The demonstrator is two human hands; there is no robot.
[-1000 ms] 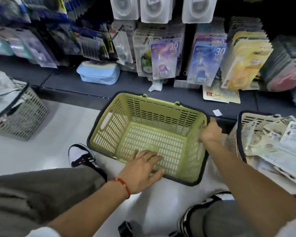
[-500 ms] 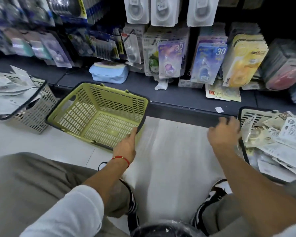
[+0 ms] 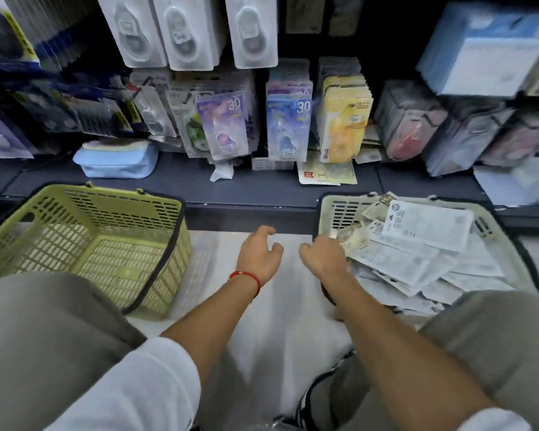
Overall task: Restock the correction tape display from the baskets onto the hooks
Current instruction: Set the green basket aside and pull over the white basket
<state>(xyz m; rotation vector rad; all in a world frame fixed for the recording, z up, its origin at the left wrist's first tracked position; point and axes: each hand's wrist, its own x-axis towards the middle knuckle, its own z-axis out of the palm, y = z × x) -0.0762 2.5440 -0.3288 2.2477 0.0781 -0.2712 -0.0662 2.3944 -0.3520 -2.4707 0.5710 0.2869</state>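
Hanging from the hooks at the back, the correction tape packs are seen in rows, each long side up and down, fronts tipped toward the camera. A blue pack and a yellow pack are hung just beside them. Three white packs are hung in a higher row.

Two baskets are set on the white floor, against the edge of the dark shelf. The green basket is placed on the left, and only its bare bottom is seen inside. The grey basket is placed on the right and is filled with flat white packs, laid in a loose pile and pointed many ways.

The right hand is held at the near left rim of the grey basket, touching the pile. Its fingers are hidden, so it cannot be told whether a pack is gripped. The left hand is held over the floor between the baskets, fingers loose and spread, with nothing in it. A red string is worn on that wrist.

A strip of bare floor is left between the two baskets. Both knees are seen low at the sides.
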